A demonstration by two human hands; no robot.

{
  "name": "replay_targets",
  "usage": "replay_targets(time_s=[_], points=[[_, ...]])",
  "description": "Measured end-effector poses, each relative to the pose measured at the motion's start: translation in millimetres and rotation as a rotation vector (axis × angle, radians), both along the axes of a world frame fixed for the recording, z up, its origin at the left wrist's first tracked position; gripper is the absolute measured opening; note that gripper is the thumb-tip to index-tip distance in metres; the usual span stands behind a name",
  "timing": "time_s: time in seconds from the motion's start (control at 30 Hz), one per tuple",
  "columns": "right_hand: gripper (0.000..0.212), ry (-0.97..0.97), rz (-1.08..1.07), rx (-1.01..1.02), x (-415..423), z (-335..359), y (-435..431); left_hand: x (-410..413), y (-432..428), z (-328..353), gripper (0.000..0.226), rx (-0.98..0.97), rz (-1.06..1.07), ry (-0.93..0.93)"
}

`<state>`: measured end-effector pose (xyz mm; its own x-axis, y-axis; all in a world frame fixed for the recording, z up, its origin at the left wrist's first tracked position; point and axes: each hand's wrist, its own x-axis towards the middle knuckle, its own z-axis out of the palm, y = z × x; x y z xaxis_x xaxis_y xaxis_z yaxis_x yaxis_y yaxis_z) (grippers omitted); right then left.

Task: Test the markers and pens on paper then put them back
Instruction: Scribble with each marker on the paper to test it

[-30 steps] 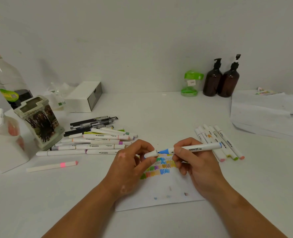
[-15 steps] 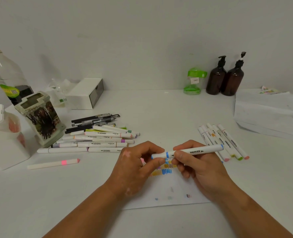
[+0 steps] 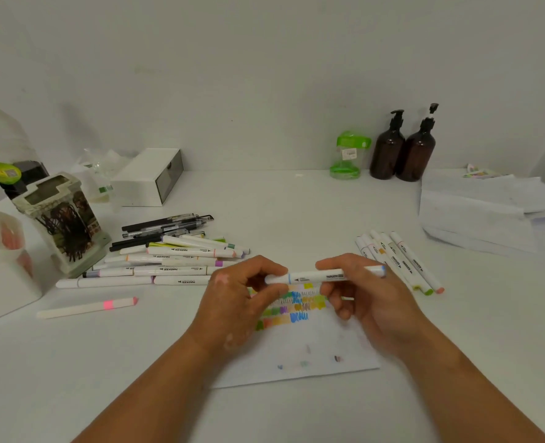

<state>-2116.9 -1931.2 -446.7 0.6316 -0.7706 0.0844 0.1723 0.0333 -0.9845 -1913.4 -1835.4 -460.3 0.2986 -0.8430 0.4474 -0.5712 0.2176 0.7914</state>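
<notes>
The marker (image 3: 309, 277) lies level above the paper (image 3: 315, 369), long axis running left to right, the left hand (image 3: 242, 298) keeping a pinching grip on its capped end, the right hand (image 3: 370, 292) curled round the barrel and nearer the row of markers (image 3: 399, 260)

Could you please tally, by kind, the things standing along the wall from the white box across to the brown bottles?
White box: 1
Green jar: 1
Brown pump bottles: 2
Total: 4
</notes>
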Motion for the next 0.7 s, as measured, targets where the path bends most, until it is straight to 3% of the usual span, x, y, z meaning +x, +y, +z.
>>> replay_targets(time_s=[0.07,0.13,0.2,0.27,0.37,0.5,0.7], points=[[0.029,0.168,0.018,-0.078,-9.3,13.3,-1.4,6.9,1.5,-3.2,0.033,0.017,0.017,0.023],[0.009,0.436,0.040,-0.281,-13.6,21.8,3.9,10.6,3.2,-6.2,0.034,0.031,0.003,-0.005],[0.005,0.712,0.061,-0.498,-14.1,23.1,15.3,11.7,3.3,-8.3,0.034,0.025,-0.018,-0.053],[0.006,0.864,0.049,-0.613,-19.1,23.2,24.1,10.6,2.6,-8.8,0.041,0.006,-0.038,-0.094],[0.006,0.866,-0.247,-0.613,-46.6,29.1,5.4,12.8,2.0,-8.9,0.051,0.016,-0.023,-0.086],[0.013,0.963,-0.690,-0.477,-103.2,29.5,-66.4,18.4,0.6,-12.9,0.031,0.077,0.024,-0.136],[0.022,1.123,-0.659,-0.405,-112.4,-0.3,-112.1,19.0,2.2,-15.1,0.025,0.071,0.055,-0.137]])
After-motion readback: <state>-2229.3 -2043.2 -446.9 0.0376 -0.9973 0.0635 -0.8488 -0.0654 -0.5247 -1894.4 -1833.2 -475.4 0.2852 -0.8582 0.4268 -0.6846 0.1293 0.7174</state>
